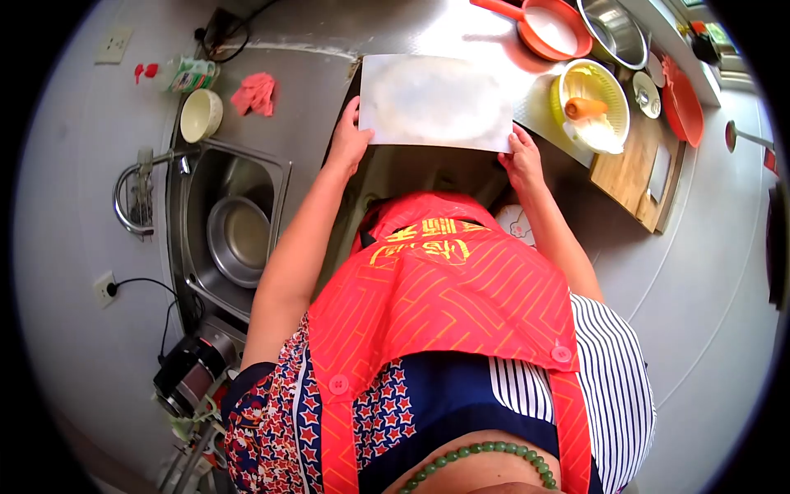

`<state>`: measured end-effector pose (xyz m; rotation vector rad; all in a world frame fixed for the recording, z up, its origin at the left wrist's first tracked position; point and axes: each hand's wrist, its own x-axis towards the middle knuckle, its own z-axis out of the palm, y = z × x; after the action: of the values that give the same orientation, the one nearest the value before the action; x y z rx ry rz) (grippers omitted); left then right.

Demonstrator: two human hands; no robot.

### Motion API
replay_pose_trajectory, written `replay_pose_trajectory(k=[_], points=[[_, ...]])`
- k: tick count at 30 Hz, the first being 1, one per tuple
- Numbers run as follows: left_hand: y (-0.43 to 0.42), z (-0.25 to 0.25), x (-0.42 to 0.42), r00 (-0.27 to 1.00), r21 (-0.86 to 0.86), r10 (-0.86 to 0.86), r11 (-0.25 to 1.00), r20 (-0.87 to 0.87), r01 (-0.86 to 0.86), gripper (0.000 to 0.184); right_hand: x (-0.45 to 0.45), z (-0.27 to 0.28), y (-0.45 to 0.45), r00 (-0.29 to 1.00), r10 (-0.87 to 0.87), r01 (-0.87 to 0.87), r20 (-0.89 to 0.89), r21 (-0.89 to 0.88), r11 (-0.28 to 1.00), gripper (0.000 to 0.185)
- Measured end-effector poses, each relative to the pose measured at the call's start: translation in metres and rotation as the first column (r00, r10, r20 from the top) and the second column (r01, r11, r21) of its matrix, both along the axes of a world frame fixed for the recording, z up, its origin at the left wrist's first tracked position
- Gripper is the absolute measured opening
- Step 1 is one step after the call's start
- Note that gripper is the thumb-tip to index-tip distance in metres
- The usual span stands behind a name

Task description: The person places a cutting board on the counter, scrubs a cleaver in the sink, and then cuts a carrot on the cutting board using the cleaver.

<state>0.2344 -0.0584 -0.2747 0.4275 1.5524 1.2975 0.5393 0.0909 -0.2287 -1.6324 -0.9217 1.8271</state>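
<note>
A flat, whitish rectangular board (436, 100) with a greyish, smudged middle is held level in front of my apron, at the counter's edge. My left hand (350, 142) grips its near left corner, thumb on top. At the near right corner, my right hand (521, 156) pinches the edge between thumb and fingers. The undersides of the fingers are partly hidden by the board. Right of the board sits a yellow colander (594, 89) holding a carrot (584, 108) and something pale.
Left is a steel sink (282, 177) with a metal basin (216, 239) and faucet (123, 185). Behind it are a cream bowl (201, 115), a pink cloth (254, 94) and a bottle (194, 74). Right stand a red pan (539, 45), a steel bowl (613, 31) and a wooden cutting board (629, 177).
</note>
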Motion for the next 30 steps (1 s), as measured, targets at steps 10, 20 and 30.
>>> replay_pose_trajectory(k=[10,20,30], points=[[0.118,-0.036,-0.015,0.837,-0.163,-0.255,0.966,-0.485,0.2,0.071,-0.007,-0.021,0.041,0.978,-0.183,0.172,0.1,0.112,0.979,0.043],[0.138,-0.042,0.016,0.587,-0.383,-0.438,0.896,-0.681,0.225,0.066,0.021,-0.053,0.051,0.712,0.072,-0.266,0.698,0.173,0.948,0.053],[0.117,0.005,0.073,0.291,-0.509,-0.639,0.755,-0.712,0.412,0.072,0.034,-0.037,0.034,0.68,0.068,-0.35,0.73,0.241,0.905,0.051]])
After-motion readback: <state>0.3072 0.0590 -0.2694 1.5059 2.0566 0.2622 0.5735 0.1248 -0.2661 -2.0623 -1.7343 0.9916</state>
